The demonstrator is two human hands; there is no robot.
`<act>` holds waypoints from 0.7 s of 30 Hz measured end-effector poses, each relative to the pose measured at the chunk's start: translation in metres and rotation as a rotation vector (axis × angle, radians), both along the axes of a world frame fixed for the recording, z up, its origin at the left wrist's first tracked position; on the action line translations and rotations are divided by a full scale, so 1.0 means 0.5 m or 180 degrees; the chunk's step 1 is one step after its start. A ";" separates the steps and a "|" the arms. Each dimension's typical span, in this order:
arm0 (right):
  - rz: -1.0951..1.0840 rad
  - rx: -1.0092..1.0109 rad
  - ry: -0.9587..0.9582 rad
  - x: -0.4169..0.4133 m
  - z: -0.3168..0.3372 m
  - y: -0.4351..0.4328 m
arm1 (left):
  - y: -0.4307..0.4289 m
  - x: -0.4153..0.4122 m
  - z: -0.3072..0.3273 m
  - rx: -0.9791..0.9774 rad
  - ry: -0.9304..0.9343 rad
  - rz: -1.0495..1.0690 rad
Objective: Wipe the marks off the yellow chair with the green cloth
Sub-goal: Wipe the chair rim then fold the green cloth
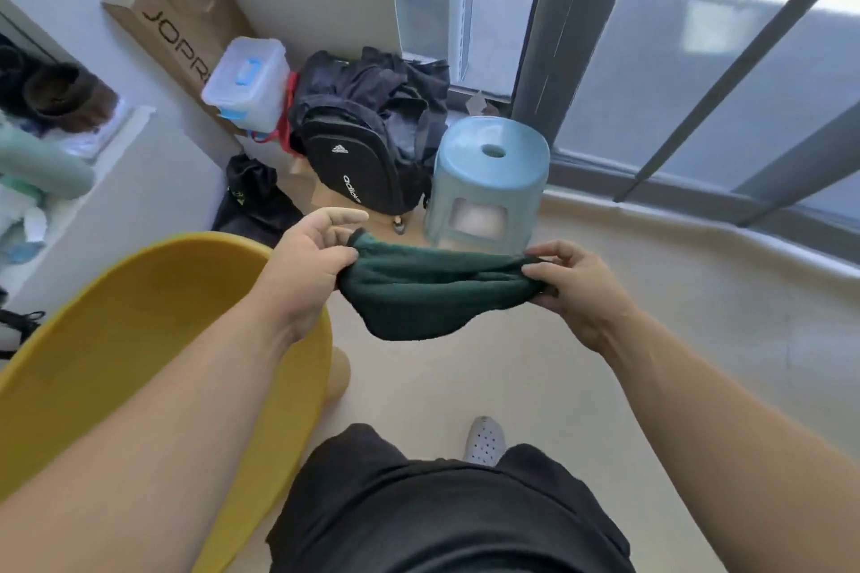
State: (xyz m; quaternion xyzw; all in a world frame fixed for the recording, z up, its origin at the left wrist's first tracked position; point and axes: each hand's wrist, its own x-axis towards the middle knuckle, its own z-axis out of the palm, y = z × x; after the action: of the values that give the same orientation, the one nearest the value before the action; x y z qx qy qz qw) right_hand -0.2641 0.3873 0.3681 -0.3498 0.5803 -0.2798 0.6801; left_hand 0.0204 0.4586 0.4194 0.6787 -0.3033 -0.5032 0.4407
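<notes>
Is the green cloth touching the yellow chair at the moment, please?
Apart: the head view shows floor between the green cloth, pinched by the left hand and right hand, and the yellow chair.

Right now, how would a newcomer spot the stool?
Follow the window's dark upright post down to the floor. At its foot, right of the black backpack, stands the stool. Unlike that dark bag, it is pale blue plastic, with a round hole in its seat.

Dark green cloth (433,293) (bunched, sagging mid-span) in mid-air; glossy yellow chair (139,340) lower left, near it
</notes>
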 end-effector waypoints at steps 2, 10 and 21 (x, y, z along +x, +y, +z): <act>-0.0468 0.0121 -0.0461 -0.024 0.002 -0.043 | -0.039 -0.027 -0.009 0.0030 -0.0102 0.0047; 0.0611 0.0356 0.0569 -0.012 -0.067 -0.191 | -0.252 -0.110 -0.041 0.0067 -0.0281 -0.0102; -0.0063 0.0919 0.0053 0.112 -0.125 -0.445 | -0.645 -0.077 0.009 0.0108 0.0794 -0.0493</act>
State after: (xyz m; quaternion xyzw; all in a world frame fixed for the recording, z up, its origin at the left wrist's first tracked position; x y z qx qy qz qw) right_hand -0.2082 0.1648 0.3058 -0.2449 0.6236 -0.1971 0.7157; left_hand -0.0183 0.1362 0.4238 0.5927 -0.2891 -0.6212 0.4233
